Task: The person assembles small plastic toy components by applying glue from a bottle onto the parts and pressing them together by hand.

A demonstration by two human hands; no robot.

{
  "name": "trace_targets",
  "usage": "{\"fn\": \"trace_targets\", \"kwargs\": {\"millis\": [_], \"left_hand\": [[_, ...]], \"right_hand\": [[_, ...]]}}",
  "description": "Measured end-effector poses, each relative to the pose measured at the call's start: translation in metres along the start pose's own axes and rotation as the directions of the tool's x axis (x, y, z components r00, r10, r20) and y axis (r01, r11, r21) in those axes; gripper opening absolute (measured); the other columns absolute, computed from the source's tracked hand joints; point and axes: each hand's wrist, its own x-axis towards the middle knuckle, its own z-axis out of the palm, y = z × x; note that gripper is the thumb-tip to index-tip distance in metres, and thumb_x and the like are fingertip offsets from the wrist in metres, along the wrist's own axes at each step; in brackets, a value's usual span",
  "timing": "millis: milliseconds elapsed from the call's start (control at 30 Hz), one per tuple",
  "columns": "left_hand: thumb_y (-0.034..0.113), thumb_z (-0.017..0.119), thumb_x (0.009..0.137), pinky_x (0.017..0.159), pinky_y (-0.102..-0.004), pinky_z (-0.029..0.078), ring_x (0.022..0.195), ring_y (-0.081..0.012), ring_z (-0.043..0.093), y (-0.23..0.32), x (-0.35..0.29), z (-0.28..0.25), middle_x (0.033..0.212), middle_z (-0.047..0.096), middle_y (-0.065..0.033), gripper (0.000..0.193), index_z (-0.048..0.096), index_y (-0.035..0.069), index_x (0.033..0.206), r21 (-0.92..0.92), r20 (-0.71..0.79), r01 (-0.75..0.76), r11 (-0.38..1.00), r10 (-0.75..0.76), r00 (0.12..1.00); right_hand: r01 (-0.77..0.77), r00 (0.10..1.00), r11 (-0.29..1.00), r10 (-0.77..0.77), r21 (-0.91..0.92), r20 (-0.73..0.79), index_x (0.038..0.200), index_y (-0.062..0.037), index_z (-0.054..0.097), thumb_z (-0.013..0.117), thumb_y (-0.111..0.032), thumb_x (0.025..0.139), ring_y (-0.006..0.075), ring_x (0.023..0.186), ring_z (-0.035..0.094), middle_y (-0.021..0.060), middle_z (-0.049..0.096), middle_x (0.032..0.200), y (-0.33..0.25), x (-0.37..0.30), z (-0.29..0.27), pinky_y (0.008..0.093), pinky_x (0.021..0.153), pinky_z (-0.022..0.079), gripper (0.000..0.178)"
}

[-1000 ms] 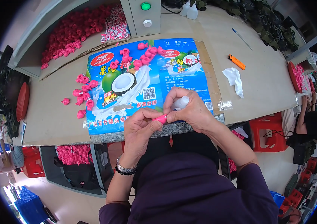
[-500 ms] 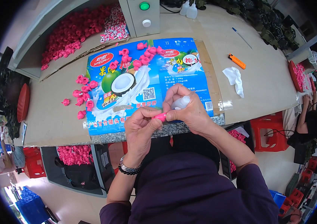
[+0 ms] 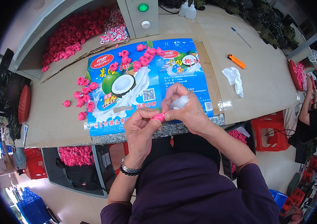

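The left hand (image 3: 139,126) pinches a small pink piece (image 3: 158,117) between thumb and fingertips, apparently steadying it for the right hand (image 3: 192,115), whose thumb meets its other end while the fingers curl around a white bottle (image 3: 181,102), seemingly freeing that thumb

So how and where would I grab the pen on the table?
Probably pinch the pen at its middle, fingers across it, from above and the left: it's thin, lies flat and slanting, and dark green gear sits off to its right.
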Motion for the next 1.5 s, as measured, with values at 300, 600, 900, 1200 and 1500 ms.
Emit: {"fn": "trace_targets", "kwargs": {"millis": [300,600,900,1200,1500], "left_hand": [[-0.002,0.067,0.085,0.067,-0.0216,0.049,0.074,-0.0102,0.059,0.001,0.001,0.001,0.096,0.064,-0.0099,0.014,0.062,-0.004,0.098,-0.013,-0.029,0.002,1.0,-0.002,1.0],[-0.001,0.066,0.086,0.067,-0.0209,0.048,0.075,-0.0087,0.06,0.028,0.017,-0.012,0.09,0.064,-0.0067,0.014,0.061,-0.004,0.099,0.247,-0.011,0.012,0.969,-0.01,1.0],[-0.007,0.06,0.071,0.077,-0.0407,0.046,0.096,-0.0331,0.055,0.079,0.085,-0.089,0.098,0.064,-0.0129,0.026,0.066,0.002,0.094,0.847,0.393,-0.092,-0.523,0.501,0.771],[-0.01,0.059,0.069,0.076,-0.0409,0.048,0.093,-0.0318,0.058,0.078,0.169,-0.099,0.097,0.063,-0.0136,0.029,0.065,0.003,0.094,0.759,0.603,-0.566,-0.323,0.02,0.798],[0.004,0.067,0.076,0.069,-0.0382,0.047,0.082,-0.0301,0.058,0.078,0.17,-0.09,0.086,0.059,-0.0121,0.019,0.063,0.001,0.095,0.843,0.514,-0.517,-0.149,-0.064,0.856]], "right_hand": [[0.011,1.0,1.0,-0.011,-0.008,-0.01,0.092,-0.0085,0.048,0.075,0.01,0.068,0.0107,0.073,0.058,0.0046,0.059,0.079,0.001,0.003,0.002,0.0253,0.067,0.047,0.041],[0.025,1.0,0.999,-0.025,-0.037,0.0,0.104,-0.003,0.053,0.071,0.007,0.074,0.0098,0.077,0.058,0.0056,0.061,0.089,0.006,0.016,0.007,0.0241,0.07,0.049,0.036],[0.034,0.996,0.991,-0.045,-0.128,-0.082,0.098,-0.0037,0.057,0.069,0.0,0.08,0.0085,0.082,0.058,0.0042,0.062,0.094,0.018,0.019,-0.006,0.0229,0.071,0.047,0.021],[0.083,0.993,0.987,-0.093,-0.141,-0.068,0.096,-0.0033,0.057,0.067,0.002,0.082,0.0068,0.073,0.055,0.0061,0.063,0.093,0.021,0.02,-0.011,0.0215,0.062,0.047,0.019],[0.094,0.993,0.988,-0.102,-0.123,-0.059,0.097,-0.0038,0.057,0.07,0.001,0.081,0.0062,0.073,0.056,0.0054,0.064,0.092,0.021,0.02,-0.013,0.0215,0.063,0.047,0.021]]}}
